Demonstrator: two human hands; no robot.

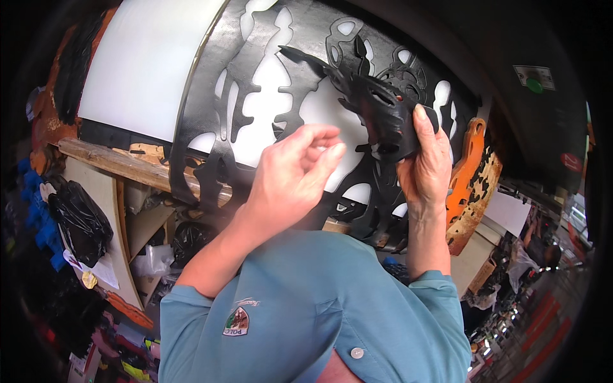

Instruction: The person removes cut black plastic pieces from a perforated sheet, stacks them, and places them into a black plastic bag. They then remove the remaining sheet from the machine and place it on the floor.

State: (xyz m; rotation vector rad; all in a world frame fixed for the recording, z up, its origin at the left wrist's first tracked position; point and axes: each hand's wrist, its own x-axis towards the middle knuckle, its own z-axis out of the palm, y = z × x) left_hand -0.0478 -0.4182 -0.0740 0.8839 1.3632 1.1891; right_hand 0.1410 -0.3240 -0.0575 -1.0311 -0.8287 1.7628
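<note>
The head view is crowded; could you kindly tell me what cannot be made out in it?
- Head view: the right hand, its fingers mostly hidden by the black pieces.
- Head view: the white panel, cut off by the top edge.
- Head view: the black bag, its folds hiding any contents.

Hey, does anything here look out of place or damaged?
One thing: the black sheet droops over the wooden beam at front left, so it looks askew. Its smooth-edged holes seem cut, not torn.

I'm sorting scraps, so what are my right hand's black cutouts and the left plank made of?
Black cutouts: probably leather or imitation leather, satin-finished; they curl and show soft sheen. Plank: apparently wood, unfinished-looking; its brown surface looks rough.
</note>
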